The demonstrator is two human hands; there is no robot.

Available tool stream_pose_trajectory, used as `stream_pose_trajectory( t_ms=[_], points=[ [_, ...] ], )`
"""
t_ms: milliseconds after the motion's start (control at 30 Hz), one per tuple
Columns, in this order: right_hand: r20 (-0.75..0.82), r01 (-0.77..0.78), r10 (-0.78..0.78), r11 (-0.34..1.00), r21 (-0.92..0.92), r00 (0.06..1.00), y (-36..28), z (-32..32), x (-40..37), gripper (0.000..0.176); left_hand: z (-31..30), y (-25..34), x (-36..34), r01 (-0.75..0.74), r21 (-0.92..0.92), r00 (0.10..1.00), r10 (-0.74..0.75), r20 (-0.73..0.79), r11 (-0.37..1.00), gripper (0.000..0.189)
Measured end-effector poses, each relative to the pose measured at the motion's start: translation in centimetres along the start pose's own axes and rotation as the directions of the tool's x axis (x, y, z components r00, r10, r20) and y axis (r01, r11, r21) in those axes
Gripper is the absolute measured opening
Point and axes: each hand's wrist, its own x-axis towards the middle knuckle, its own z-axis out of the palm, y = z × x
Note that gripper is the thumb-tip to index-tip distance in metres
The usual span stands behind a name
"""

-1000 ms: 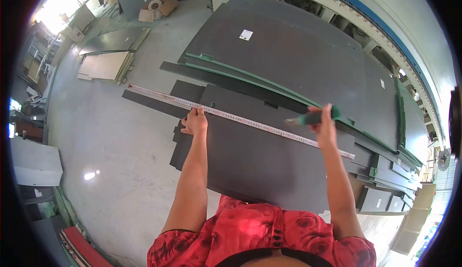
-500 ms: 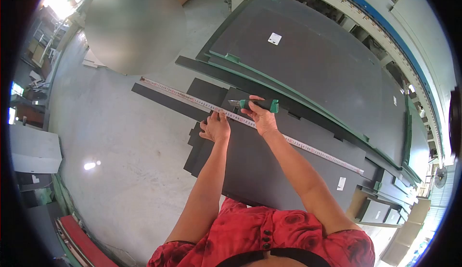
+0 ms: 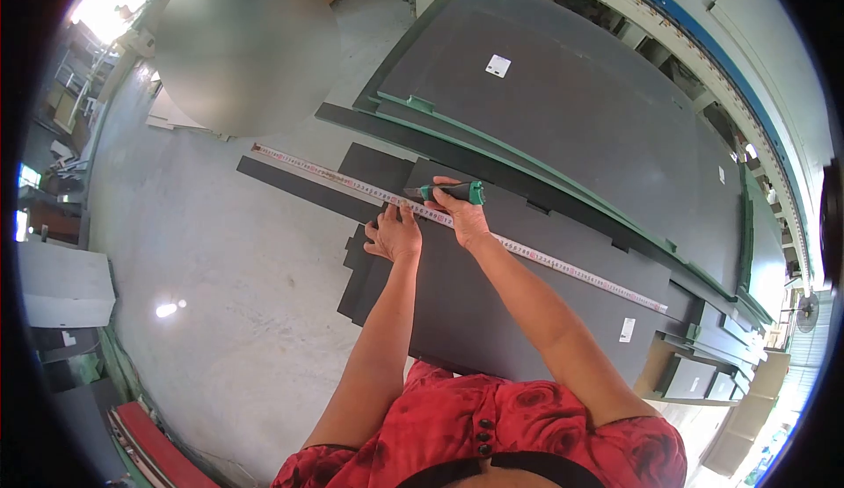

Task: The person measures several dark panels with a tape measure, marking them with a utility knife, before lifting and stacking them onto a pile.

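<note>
A green and black utility knife (image 3: 455, 193) is in my right hand (image 3: 466, 220), its blade end pointing left, close over a long ruler (image 3: 580, 273). White with black and red numbers, the ruler lies slantwise across dark grey panels (image 3: 492, 312). My left hand (image 3: 396, 235) rests with fingers apart, the fingertips at the ruler's near edge, just left of the knife. Past that hand, a narrow dark strip (image 3: 294, 187) runs alongside the ruler to the left. My right hand hides a stretch of the ruler's middle.
Beyond the ruler lies a stack of large dark sheets (image 3: 563, 92) with green edges. A long machine (image 3: 686, 31) with a blue stripe borders the far right. Smaller panels (image 3: 694, 378) are at the right. Concrete floor (image 3: 229, 294) extends left; a red-topped pile (image 3: 163, 444) sits lower left.
My right hand and the utility knife have moved left, bringing the blade closer to my left hand's fingertips. My left hand and the ruler stay nearly where they were.
</note>
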Motion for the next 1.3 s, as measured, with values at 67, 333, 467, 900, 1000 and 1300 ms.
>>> stream_pose_trajectory(
  t_ms=[67,333,467,900,1000,1300],
  points=[
    [0.002,-0.008,0.008,1.000,-0.008,1.000,-0.3,0.1,-0.1,0.027,-0.5,0.3,-0.2,0.002,0.001,1.000,-0.002,0.020,1.000,0.036],
    [-0.207,-0.031,0.026,0.999,-0.019,0.978,-6.6,-1.0,-5.1,0.020,1.0,-0.7,0.2,-0.035,0.115,0.998,0.040,-0.041,0.993,0.044],
    [-0.233,0.247,-0.273,0.959,-0.137,0.933,-11.6,-8.5,-10.3,0.018,0.1,0.5,-0.7,-0.043,0.088,0.997,0.037,0.067,0.995,0.044],
    [-0.692,-0.731,-0.672,0.329,-0.597,0.264,-18.5,-38.4,-29.4,0.039,0.6,0.5,-0.9,-0.011,0.099,1.000,0.010,0.011,0.995,0.045],
    [-0.660,-0.741,-0.735,0.354,-0.571,0.157,-16.4,-43.3,-30.1,0.036,0.8,0.7,-1.0,-0.008,0.118,1.000,0.010,-0.013,0.993,0.043],
    [-0.839,-0.682,-0.494,0.533,-0.501,0.230,-17.3,-43.8,-28.9,0.045,1.2,0.4,-0.7,-0.012,0.111,0.999,0.016,-0.042,0.994,0.042]
  ],
)
